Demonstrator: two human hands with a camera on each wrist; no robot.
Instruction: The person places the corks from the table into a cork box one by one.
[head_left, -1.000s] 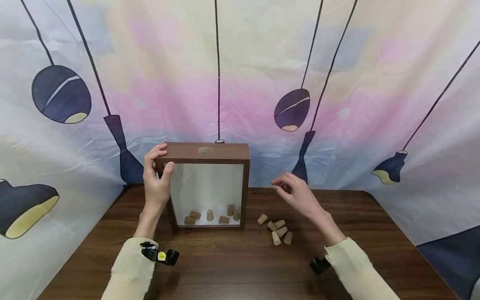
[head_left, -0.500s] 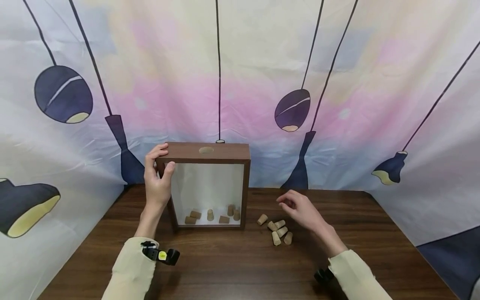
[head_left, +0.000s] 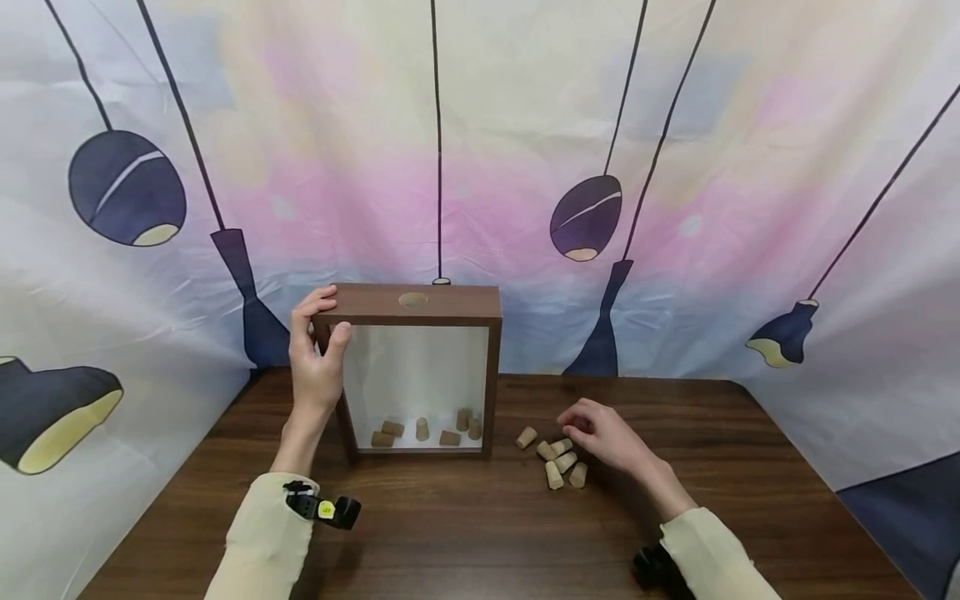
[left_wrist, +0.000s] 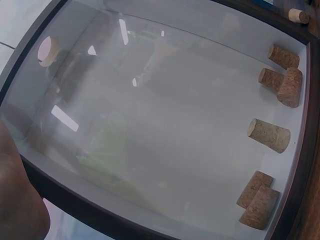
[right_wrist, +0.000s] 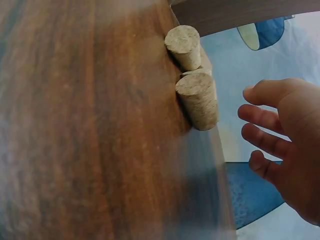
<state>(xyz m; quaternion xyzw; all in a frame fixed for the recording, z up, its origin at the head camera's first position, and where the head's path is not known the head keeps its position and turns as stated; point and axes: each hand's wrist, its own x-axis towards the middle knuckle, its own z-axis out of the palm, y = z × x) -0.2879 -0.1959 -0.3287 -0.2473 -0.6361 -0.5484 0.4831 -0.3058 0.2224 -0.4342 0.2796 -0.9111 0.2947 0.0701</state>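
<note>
Right hand (head_left: pixel 607 433) hovered with loosely curled fingers, grasping nothing, over the loose corks (head_left: pixel 558 461) at four o'clock of the shadow box (head_left: pixel 416 371); at its ten o'clock corner, left hand (head_left: pixel 315 358) gripped the frame, thumb on glass

No text, brand, number or sign can be read in any of the views. The only candidate is a small yellow sticker (head_left: pixel 325 509) on the black wrist device (head_left: pixel 322 508) at the left sleeve, seen from the head camera; it carries dark marks too small to make out.
</note>
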